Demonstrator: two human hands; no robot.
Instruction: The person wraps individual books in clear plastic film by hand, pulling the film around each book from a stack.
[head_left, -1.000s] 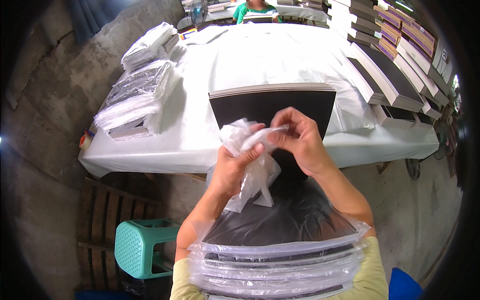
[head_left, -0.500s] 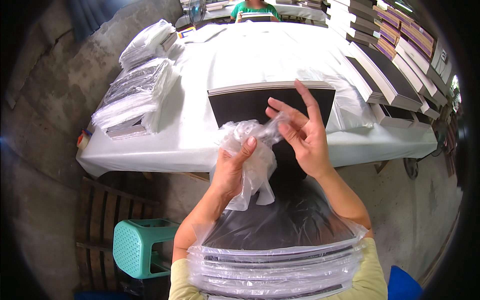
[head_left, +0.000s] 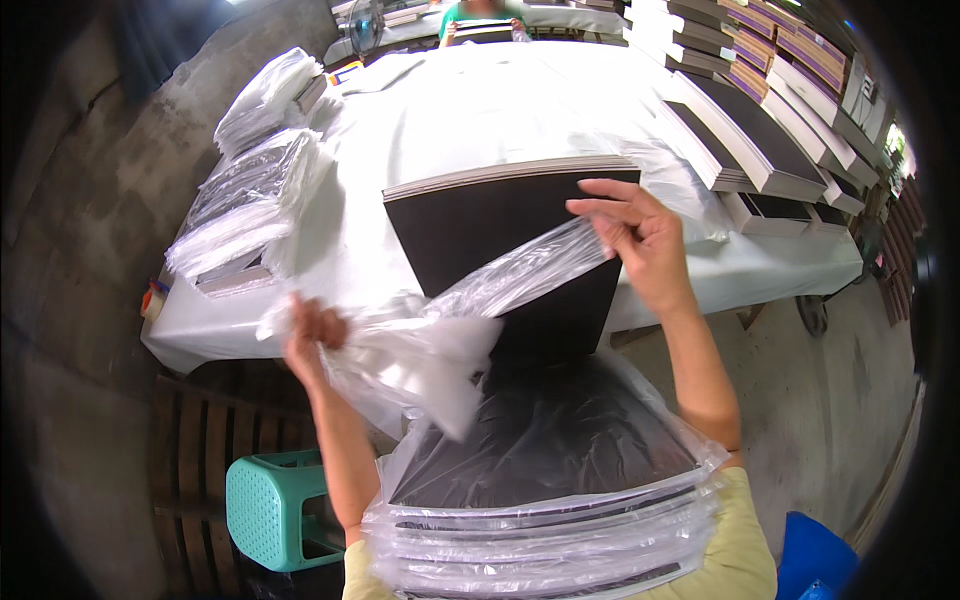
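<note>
Rough, stained grey wall point(head_left: 150, 170) at my left, dark blue cloth point(head_left: 170, 50) hanging high on it. White-covered table point(head_left: 450, 115) before me, its middle washed out by glare; a second table point(head_left: 572, 18) beyond. Turquoise plastic stool point(head_left: 255, 505) low left, near dark wooden slats point(head_left: 217, 440). Grey floor point(head_left: 770, 410) to my right.

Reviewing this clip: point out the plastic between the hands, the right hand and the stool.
plastic point(head_left: 425, 345): head view, on its crumpled white middle
right hand point(head_left: 648, 248): head view, on the middle of the hand
stool point(head_left: 266, 508): head view, on its seat
</note>
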